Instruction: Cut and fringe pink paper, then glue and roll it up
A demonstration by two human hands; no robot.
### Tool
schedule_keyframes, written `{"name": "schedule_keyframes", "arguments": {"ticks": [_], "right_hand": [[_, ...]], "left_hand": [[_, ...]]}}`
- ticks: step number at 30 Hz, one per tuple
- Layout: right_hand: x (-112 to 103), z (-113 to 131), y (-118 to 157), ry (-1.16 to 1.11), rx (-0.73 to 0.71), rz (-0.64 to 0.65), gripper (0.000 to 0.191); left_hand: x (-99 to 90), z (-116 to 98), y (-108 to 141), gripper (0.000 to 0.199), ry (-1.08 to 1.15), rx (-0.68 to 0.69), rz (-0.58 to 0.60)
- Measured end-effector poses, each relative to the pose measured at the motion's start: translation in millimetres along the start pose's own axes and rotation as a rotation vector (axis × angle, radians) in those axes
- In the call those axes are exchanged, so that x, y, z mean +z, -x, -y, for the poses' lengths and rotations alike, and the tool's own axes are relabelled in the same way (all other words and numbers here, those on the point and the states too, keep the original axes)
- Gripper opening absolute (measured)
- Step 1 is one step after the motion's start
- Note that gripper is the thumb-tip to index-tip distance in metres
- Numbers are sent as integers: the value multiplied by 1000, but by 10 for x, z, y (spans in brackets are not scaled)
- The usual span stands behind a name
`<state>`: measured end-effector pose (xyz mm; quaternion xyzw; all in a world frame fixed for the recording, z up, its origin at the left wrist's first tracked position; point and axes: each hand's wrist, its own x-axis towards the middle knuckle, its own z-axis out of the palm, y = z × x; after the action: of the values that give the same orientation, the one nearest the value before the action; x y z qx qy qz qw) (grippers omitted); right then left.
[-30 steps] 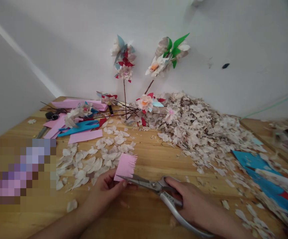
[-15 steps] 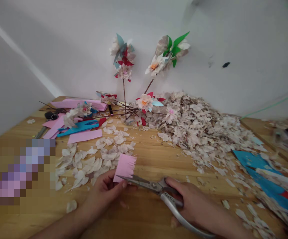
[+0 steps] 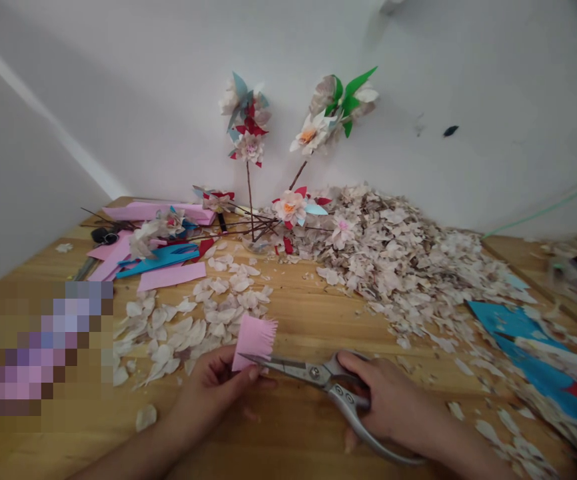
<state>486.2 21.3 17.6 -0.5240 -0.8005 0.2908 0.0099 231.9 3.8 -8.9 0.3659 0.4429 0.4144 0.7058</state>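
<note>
My left hand (image 3: 212, 390) pinches a small piece of pink paper (image 3: 253, 341), whose upper edge is snipped into a fringe. My right hand (image 3: 388, 407) grips the handles of a pair of steel scissors (image 3: 313, 372) with silver handles. The narrow blades point left, and their tips lie at the lower right corner of the pink paper, beside my left thumb. The part of the paper behind my left fingers is hidden.
Pale paper petals (image 3: 178, 333) lie scattered left of my hands, and a large heap of them (image 3: 393, 273) spreads to the right. Paper flowers on stems (image 3: 248, 147) lean against the white wall, above pink and blue sheets (image 3: 168, 277) on the wooden table (image 3: 308, 333). Blue paper (image 3: 528, 347) lies at the right.
The scissors and the pink paper have shifted slightly to the right. Both hands keep the same hold.
</note>
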Motion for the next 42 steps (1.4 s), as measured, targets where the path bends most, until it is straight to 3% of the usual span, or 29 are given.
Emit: {"name": "schedule_keyframes", "arguments": {"ticks": [10, 17, 25, 36, 42], "right_hand": [[-76, -15, 22, 62, 21, 61, 55], [-66, 6, 20, 60, 25, 68, 65], [-50, 55, 20, 71, 23, 52, 54], [-41, 41, -7, 84, 20, 11, 47], [-54, 23, 6, 26, 13, 1, 49]], "left_hand": [[-9, 12, 3, 18, -91, 132, -9], [-9, 35, 4, 24, -77, 95, -50], [95, -68, 60, 21, -39, 27, -96], [24, -29, 0, 19, -44, 2, -31], [85, -71, 18, 19, -49, -9, -95]]}}
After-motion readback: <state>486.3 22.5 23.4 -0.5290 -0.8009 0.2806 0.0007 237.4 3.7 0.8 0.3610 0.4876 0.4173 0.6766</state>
